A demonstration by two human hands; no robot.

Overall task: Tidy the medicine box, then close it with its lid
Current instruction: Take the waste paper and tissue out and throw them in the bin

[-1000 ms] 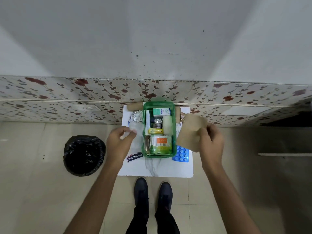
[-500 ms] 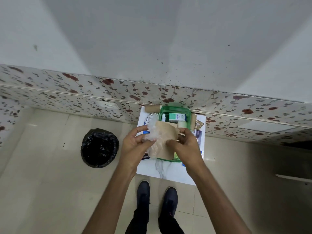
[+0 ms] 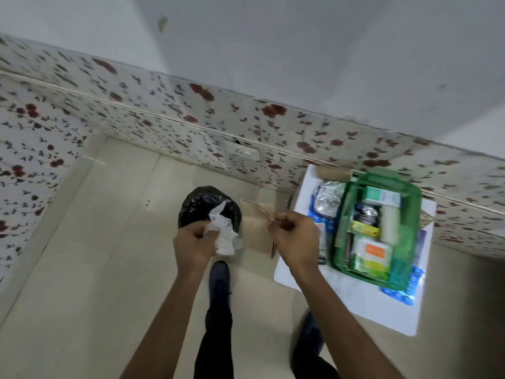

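The green medicine box [image 3: 408, 228] stands open on a white board [image 3: 363, 302] at the right, filled with several cartons, tubes and a small bottle. My left hand [image 3: 195, 246] grips a crumpled clear plastic wrapper [image 3: 224, 233] just over a black bin bag [image 3: 209, 206]. Beside the bin my right hand [image 3: 293, 237] pinches a brown paper bag [image 3: 258, 228] by its top edge. No lid is visible.
Around the box on the board lie a foil pack [image 3: 326, 196], a cardboard roll [image 3: 333, 172] and a blue blister strip [image 3: 404, 289]. A flowered tile wall [image 3: 191, 119] runs behind. My feet [image 3: 220, 274] stand on the beige floor.
My view has swung left toward the bin. Both hands moved left, away from the box, carrying the plastic wrapper and the paper bag; they were together over the box and are now apart.
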